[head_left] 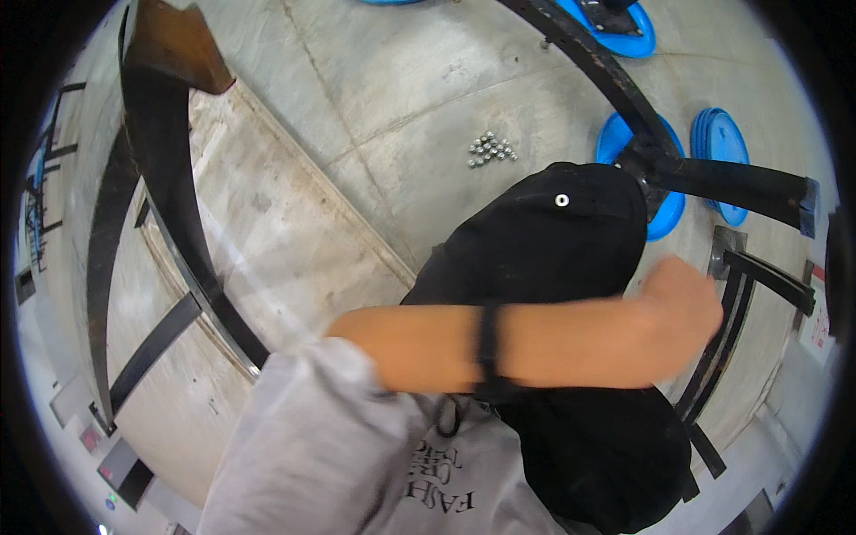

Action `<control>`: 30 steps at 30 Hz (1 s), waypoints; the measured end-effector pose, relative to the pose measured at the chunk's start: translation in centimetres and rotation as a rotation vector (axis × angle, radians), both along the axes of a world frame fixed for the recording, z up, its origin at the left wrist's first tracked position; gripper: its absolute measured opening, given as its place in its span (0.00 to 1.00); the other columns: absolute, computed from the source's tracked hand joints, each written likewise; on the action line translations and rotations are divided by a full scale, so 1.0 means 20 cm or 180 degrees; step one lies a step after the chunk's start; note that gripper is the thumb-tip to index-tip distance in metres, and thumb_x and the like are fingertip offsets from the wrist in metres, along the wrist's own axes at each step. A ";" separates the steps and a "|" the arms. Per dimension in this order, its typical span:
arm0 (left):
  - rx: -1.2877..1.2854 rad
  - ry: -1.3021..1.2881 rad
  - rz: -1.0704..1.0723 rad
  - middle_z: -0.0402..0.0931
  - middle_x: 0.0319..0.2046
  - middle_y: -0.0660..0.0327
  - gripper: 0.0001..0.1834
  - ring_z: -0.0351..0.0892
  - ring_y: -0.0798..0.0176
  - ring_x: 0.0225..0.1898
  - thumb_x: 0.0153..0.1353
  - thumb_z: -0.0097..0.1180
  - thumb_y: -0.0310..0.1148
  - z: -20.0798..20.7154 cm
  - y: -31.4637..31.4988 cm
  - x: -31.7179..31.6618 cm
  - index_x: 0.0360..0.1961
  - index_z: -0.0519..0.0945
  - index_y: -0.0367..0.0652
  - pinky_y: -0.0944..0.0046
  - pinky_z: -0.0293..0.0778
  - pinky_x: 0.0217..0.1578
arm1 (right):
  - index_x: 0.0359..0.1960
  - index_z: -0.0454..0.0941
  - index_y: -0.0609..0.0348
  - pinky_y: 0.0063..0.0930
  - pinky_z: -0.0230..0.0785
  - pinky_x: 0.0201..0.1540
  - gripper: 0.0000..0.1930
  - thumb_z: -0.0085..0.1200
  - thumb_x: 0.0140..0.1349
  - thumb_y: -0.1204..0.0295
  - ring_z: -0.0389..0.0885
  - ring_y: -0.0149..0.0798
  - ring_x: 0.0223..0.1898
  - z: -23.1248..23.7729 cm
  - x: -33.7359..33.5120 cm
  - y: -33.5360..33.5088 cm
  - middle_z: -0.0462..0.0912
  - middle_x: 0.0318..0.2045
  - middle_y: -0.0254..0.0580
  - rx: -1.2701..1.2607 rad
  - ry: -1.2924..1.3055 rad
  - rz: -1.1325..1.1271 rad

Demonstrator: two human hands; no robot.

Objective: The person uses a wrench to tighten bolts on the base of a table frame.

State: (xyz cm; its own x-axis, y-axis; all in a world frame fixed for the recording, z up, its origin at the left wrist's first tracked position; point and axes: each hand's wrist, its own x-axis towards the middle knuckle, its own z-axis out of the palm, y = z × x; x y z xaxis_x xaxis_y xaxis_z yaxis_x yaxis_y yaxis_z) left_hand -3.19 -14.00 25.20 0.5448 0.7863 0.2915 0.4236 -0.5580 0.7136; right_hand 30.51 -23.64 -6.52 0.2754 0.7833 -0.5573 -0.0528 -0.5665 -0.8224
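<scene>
My left hand (679, 308) reaches across my lap to the right, its bare forearm coming out of a grey sleeve with a black wristband (489, 348) on it. Motion smears this hand; its fingers look curled, but I cannot make out whether they hold anything. Close to it stands a dark metal frame (733, 303). On the black trouser leg lies a small white ring-shaped piece (562, 201), apart from the hand. My right hand does not show.
Shiny small metal pieces (493, 150) lie piled on the concrete floor. Blue round plates (615, 134) sit under curved black metal legs (731, 178), with a blue stack (720, 160) farther right. To the left, a black metal frame (169, 160) edges a pale board (267, 214).
</scene>
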 end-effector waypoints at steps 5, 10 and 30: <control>-0.1132 -0.0071 0.2404 0.69 0.16 0.58 0.12 0.73 0.64 0.22 0.44 0.58 0.26 -0.46 0.10 -0.69 0.33 0.74 0.36 0.64 0.69 0.23 | 0.40 0.75 0.67 0.18 0.65 0.36 0.16 0.47 0.60 0.65 0.72 0.26 0.31 -0.09 0.17 -0.07 0.78 0.33 0.34 -0.0015 -0.0003 -0.0141; -0.1636 0.0040 0.3070 0.61 0.43 0.46 0.35 0.67 0.44 0.42 0.34 0.63 0.29 -1.27 -0.06 -0.78 0.48 0.65 0.36 0.56 0.68 0.42 | 0.39 0.75 0.67 0.16 0.63 0.37 0.17 0.48 0.60 0.63 0.71 0.24 0.31 0.24 -0.15 0.09 0.77 0.31 0.31 -0.0161 -0.0433 0.0494; -0.1128 0.0749 0.2851 0.67 0.38 0.57 0.31 0.72 0.57 0.35 0.37 0.63 0.34 -1.31 0.11 -0.56 0.47 0.69 0.39 0.60 0.71 0.36 | 0.27 0.74 0.58 0.14 0.49 0.21 0.13 0.44 0.62 0.62 0.59 0.19 0.19 0.41 -0.31 0.10 0.66 0.17 0.21 -0.0145 -0.0477 0.0656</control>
State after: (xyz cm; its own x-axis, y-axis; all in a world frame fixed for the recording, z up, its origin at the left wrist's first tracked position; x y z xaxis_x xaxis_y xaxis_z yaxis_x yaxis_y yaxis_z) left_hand -14.33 -11.74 -1.05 -0.2797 0.9568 -0.0795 0.7370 0.2670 0.6210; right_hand 24.29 -21.59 1.76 0.1949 0.8064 -0.5583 0.1882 -0.5894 -0.7856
